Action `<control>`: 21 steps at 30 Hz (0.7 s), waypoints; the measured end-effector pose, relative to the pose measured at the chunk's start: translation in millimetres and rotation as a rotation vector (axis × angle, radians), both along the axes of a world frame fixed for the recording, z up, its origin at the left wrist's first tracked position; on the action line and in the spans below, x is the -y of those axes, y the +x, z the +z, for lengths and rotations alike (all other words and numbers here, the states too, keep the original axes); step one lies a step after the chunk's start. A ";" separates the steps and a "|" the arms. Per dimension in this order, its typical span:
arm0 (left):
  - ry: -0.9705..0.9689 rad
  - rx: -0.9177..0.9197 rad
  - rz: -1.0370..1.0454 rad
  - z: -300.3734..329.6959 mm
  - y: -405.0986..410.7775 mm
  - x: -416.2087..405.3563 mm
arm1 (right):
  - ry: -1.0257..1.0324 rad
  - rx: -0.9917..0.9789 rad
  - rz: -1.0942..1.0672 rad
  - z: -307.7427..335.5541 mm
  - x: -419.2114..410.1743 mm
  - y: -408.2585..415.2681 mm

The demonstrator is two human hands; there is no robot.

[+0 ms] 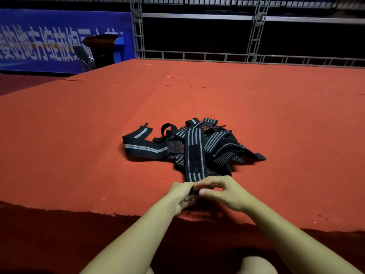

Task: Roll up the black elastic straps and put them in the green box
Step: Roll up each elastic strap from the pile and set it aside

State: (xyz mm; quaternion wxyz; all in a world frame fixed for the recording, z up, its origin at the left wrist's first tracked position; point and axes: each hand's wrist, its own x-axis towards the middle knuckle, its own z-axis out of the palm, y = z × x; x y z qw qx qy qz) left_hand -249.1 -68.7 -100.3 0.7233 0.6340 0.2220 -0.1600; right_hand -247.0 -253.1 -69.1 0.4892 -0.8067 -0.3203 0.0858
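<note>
Red carpet (79, 145) covers a raised platform; its near edge is ragged, with a darker red floor below. Behind the platform: a metal truss frame (197, 56) against black, a blue banner (49, 36) with white characters at left, a dark lectern (102, 48) in front of it. Dim light. A heap of black elastic straps (207, 147) with grey stripes lies mid-carpet, tangled, ends splaying left and right. One strap (194, 155) runs out of the heap straight toward the person, long axis near-to-far, a black fastening patch on its top face. Its near end is between both hands, held just above the carpet's near edge. Left hand (182, 196) and right hand (223, 191) are together, fingers curled round that end; the rolled part is mostly hidden.
</note>
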 end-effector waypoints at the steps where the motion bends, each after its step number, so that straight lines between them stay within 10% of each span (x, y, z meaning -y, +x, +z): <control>1: 0.037 0.024 -0.031 2.2 -2.4 2.0 | 0.035 0.000 -0.066 -4.2 0.1 0.2; 7: 1.207 0.395 -0.155 -1.0 0.3 -19.8 | 0.109 -0.168 -0.175 -29.1 -13.3 2.2; 13: 0.893 1.083 -0.282 -27.2 -0.4 -43.1 | 0.256 -0.263 -0.226 -35.5 -18.9 14.9; 21: 1.035 1.254 -0.386 -32.1 -4.0 -37.1 | 0.222 -0.107 -0.282 -55.2 -15.5 23.5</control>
